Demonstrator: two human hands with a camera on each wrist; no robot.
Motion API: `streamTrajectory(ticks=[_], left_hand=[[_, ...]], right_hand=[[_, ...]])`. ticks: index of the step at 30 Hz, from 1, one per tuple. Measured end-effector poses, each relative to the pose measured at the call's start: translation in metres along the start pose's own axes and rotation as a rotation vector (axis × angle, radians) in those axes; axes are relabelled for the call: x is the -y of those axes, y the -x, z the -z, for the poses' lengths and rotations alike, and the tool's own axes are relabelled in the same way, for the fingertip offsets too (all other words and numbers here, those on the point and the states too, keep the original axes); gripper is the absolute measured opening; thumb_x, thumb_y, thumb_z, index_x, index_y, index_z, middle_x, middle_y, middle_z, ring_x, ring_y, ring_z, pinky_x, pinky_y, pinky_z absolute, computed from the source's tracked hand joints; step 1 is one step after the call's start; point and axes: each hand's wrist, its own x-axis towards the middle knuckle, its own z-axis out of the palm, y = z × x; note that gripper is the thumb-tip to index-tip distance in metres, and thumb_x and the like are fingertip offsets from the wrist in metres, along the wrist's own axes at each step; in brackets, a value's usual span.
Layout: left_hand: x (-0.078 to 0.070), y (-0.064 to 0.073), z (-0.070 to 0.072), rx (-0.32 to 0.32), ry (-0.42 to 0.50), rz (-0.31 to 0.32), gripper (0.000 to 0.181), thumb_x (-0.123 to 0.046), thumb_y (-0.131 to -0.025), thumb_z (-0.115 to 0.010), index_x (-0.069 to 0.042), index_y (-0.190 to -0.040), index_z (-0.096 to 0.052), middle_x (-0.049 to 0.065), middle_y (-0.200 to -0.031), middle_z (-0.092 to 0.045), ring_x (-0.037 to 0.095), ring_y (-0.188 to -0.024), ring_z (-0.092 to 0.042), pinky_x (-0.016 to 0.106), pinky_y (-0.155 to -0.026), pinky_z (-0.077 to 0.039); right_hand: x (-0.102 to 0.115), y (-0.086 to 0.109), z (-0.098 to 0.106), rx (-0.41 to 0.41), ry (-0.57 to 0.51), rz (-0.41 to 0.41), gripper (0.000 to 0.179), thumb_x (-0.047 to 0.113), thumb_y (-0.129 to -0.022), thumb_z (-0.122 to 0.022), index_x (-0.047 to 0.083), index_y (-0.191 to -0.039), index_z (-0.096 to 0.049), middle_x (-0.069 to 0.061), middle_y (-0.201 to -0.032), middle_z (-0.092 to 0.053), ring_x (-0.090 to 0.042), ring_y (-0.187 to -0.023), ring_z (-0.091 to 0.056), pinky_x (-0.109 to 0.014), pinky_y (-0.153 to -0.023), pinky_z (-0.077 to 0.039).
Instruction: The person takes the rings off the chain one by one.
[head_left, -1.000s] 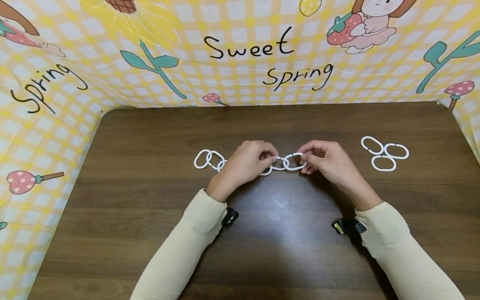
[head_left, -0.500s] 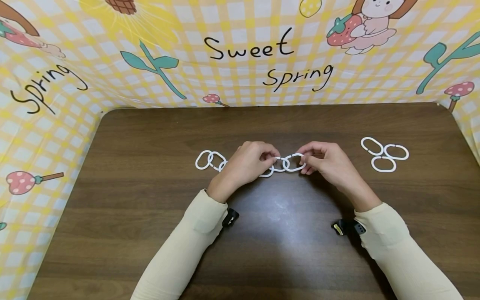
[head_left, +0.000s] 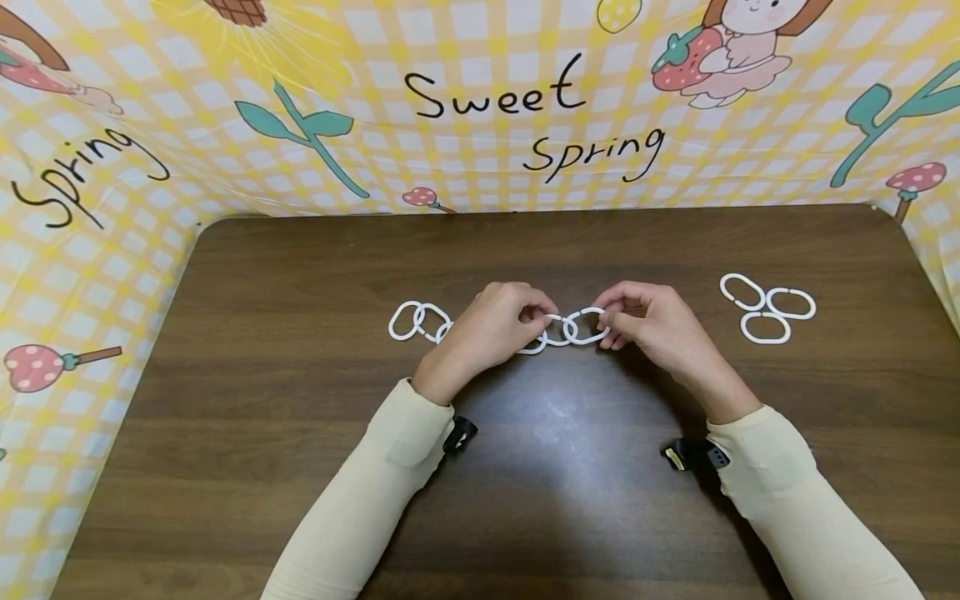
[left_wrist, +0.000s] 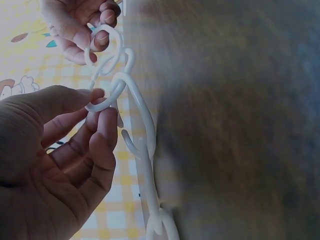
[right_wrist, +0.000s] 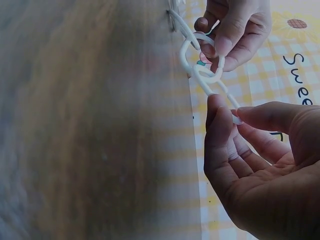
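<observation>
Both hands hold a chain of white plastic C-shaped links above the table, near its middle. In the head view my right hand [head_left: 660,325] pinches the chain's right end link [head_left: 588,342] between thumb and fingers. My left hand [head_left: 491,325] pinches the neighbouring link [left_wrist: 107,102] with thumb and fingertips, as the left wrist view shows closely. Those two links are looped through each other, with a short span between the hands. More of the chain [head_left: 392,323] runs left under my left hand, which hides part of it, and its end shows past the wrist.
Three loose white links lie together at the right: an upper-left link [head_left: 738,275], a right link [head_left: 795,290] and a lower link [head_left: 765,342]. The brown wooden table [head_left: 300,467] meets a yellow checked cloth [head_left: 480,50] at its back and sides.
</observation>
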Motion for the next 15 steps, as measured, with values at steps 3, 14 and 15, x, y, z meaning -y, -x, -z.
streamTrajectory(ticks=[3, 14, 15], left_hand=[[-0.0001, -0.0002, 0.0, -0.005, -0.007, -0.001, 0.013, -0.01, -0.098, -0.07, -0.01, -0.103, -0.081, 0.001, -0.09, -0.072, 0.012, -0.08, -0.061, 0.023, -0.074, -0.048], [0.0007, -0.0012, -0.0007, -0.004, 0.002, 0.009, 0.01, -0.013, -0.099, -0.071, -0.01, -0.1, -0.08, 0.001, -0.088, -0.073, 0.011, -0.079, -0.062, 0.023, -0.073, -0.048], [0.0007, -0.0014, -0.0008, -0.003, 0.004, 0.009, 0.01, -0.013, -0.099, -0.071, -0.01, -0.1, -0.08, 0.001, -0.088, -0.073, 0.011, -0.079, -0.062, 0.023, -0.073, -0.048]], right_hand=[[0.0004, -0.0001, -0.0008, 0.0, 0.002, -0.005, 0.019, -0.005, -0.099, -0.057, -0.011, -0.113, -0.067, -0.021, -0.089, -0.069, -0.014, -0.067, -0.071, -0.029, -0.065, -0.061], [0.0009, -0.0021, -0.0039, 0.013, -0.008, 0.001, 0.017, -0.004, -0.099, -0.059, -0.011, -0.111, -0.068, -0.015, -0.083, -0.069, -0.014, -0.065, -0.07, -0.029, -0.063, -0.06], [0.001, -0.0024, -0.0043, 0.015, -0.007, 0.002, 0.017, -0.004, -0.099, -0.059, -0.011, -0.111, -0.068, -0.016, -0.084, -0.069, -0.014, -0.065, -0.07, -0.029, -0.063, -0.06]])
